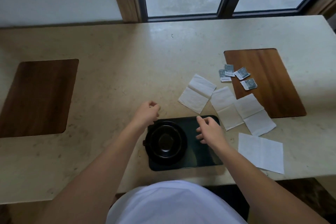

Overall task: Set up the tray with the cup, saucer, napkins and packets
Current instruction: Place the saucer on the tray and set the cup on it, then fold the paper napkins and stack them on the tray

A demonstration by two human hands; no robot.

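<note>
Right hand [209, 129] hovers empty over the tray's [200, 160] bare half.

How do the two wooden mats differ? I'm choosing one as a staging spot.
The left mat is bare, while the right mat carries grey packets near its left edge and a napkin overlaps its near corner. The left mat looks darker; the right mat is lighter and redder. The right mat lies nearer the tray. Both are rounded wooden rectangles.
</note>
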